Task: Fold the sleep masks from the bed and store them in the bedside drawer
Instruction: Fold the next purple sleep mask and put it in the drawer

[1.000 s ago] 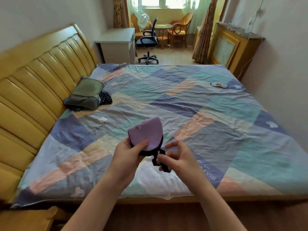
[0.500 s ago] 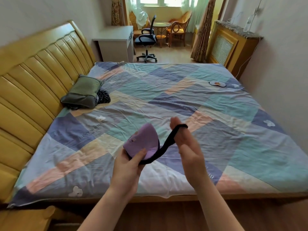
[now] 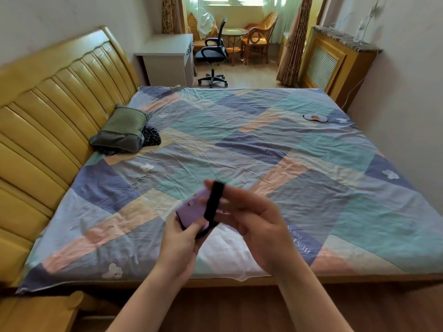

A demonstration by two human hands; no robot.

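"BEST WISHES FOR YOU"-type lettering is seen printed on the patchwork sheet (image 3: pixel 239 130); only "BEST" and "FOR YOU" are read with any confidence, near the right wrist and beside the white flower print to the left. A folded purple sleep mask (image 3: pixel 191 209) is held above the near edge of the bed (image 3: pixel 359 280), its soft fabric face turned up and left, its long axis tilted from lower left to upper right. The lower end of the mask is pinched by the left hand (image 3: pixel 178 248), thumb on top. The black elastic strap (image 3: pixel 213 202) is looped over the fingers of the right hand (image 3: pixel 254 226), which are curled round it; the strap is stretched upright across the mask, flat and band-like, slightly motion-blurred. A second sleep mask (image 3: pixel 315 117), pale with an orange patch, is left lying flat near the far right edge of the sheet, long axis roughly left-right, well apart from the hands. A green pillow (image 3: pixel 122 129) with a ribbed weave is propped near the padded yellow headboard (image 3: pixel 48 121), with a dark checked cloth (image 3: pixel 151 136) tucked just beside it. The sheet is wrinkled cotton in blue, teal, peach blocks. A white desk (image 3: pixel 167 56), a black office chair (image 3: pixel 213 53) and wicker chairs (image 3: pixel 260 39) are seen beyond the bed.
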